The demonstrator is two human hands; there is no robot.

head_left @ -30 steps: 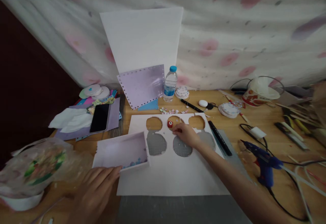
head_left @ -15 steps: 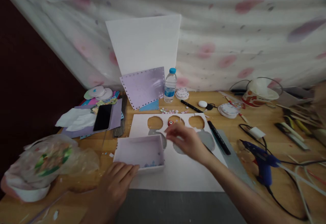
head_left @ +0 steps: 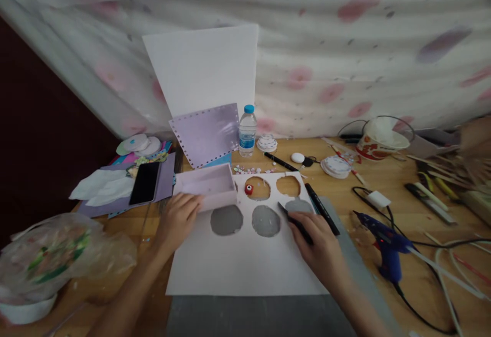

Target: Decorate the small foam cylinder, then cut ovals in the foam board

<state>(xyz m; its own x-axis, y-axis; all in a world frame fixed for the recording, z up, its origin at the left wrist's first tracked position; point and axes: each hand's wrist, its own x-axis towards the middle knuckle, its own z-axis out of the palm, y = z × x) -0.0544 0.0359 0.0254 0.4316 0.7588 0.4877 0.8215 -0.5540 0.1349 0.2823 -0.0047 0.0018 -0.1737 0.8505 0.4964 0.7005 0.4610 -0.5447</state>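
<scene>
My left hand [head_left: 178,219] rests against the near side of a shallow lilac box [head_left: 205,186] that sits on the upper left corner of a white sheet [head_left: 245,255] with several round holes cut in it. My right hand [head_left: 320,247] lies on the sheet's right part and holds a black pen [head_left: 293,218] whose tip points toward the holes. A small red punch [head_left: 249,189] sits in one upper hole. A second black marker [head_left: 321,201] lies along the sheet's right edge.
A water bottle [head_left: 247,130], a lilac perforated card [head_left: 205,133] and a white board stand at the back. A phone [head_left: 145,182] and papers lie left, a plastic bag [head_left: 49,257] near left, a blue glue gun [head_left: 385,242] with cords right.
My left hand pushed the lilac box away to the sheet's upper left corner. My right hand left the red punch, moved to the right and now holds a black pen.
</scene>
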